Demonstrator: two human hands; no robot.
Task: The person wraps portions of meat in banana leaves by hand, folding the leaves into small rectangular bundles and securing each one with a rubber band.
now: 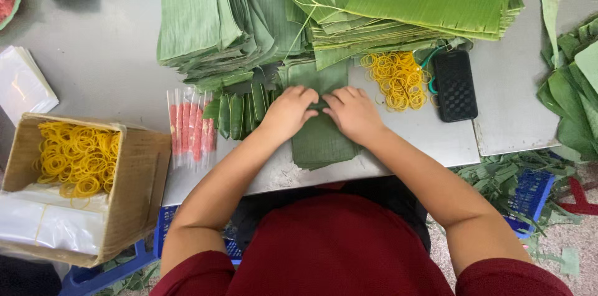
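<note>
Grey metal surface, leaf stacks cut off up top. My left hand and right hand press curled onto a folded leaf at the near edge; can't see what's under my fingers.

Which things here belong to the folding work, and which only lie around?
In use: left hand, right hand, folded leaf, leaf stacks, loose rubber bands.
Lying about: phone, cardboard box, leaf scraps, blue crate.
</note>
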